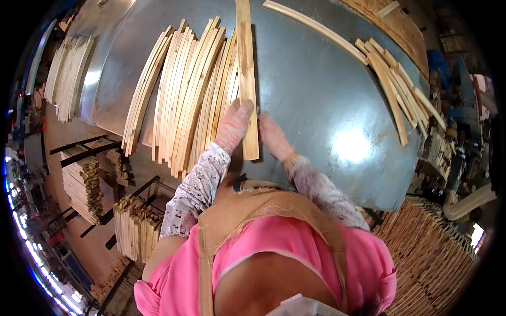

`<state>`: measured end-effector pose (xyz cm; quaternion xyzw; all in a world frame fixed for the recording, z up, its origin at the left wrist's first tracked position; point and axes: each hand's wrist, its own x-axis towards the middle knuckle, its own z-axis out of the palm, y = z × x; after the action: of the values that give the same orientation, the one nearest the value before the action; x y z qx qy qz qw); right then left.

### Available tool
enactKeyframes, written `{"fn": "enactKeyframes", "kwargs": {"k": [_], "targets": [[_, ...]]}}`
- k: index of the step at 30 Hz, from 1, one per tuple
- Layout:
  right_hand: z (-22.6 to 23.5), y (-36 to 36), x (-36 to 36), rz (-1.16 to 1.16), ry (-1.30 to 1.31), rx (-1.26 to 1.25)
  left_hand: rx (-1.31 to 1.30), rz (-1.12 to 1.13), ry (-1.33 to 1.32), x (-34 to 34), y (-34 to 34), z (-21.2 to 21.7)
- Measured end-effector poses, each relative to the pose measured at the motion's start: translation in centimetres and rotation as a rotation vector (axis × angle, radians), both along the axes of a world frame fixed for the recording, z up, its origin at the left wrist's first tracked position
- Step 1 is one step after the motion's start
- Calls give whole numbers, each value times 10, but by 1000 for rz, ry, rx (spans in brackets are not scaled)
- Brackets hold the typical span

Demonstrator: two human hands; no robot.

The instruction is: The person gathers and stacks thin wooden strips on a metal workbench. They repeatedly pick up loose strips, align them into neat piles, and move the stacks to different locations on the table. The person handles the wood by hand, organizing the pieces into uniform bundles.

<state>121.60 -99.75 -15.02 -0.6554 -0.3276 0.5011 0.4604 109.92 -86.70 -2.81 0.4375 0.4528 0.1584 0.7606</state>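
A long wooden slat (pixel 246 68) stretches away from me over the metal table. My left hand (pixel 235 124), in a thin pale glove, is closed on its left edge with the thumb on top. Close to the slat's right edge is my right hand (pixel 275 138), also gloved, with its fingers stretched forward; whether the fingertips touch the wood I cannot tell. Just left of the slat, several curved wooden strips (pixel 182 95) lie side by side in a row.
The grey metal table (pixel 311 100) carries another bundle of strips (pixel 71 73) at far left. A loose pile of strips (pixel 392 79) and one long curved strip (pixel 316 27) lie to the right. Stacked wood (pixel 427 258) stands at lower right, with racked strips (pixel 137 226) at lower left.
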Motion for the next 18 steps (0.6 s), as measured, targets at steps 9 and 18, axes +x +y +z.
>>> {"fn": "enactKeyframes", "kwargs": {"k": [9,18], "targets": [[100,47,287,201,-1715,47,922,-520,437,92,-23,15],[71,189,453,234,-1254,-310,1116,-672,1036,-10,-57,1]]}}
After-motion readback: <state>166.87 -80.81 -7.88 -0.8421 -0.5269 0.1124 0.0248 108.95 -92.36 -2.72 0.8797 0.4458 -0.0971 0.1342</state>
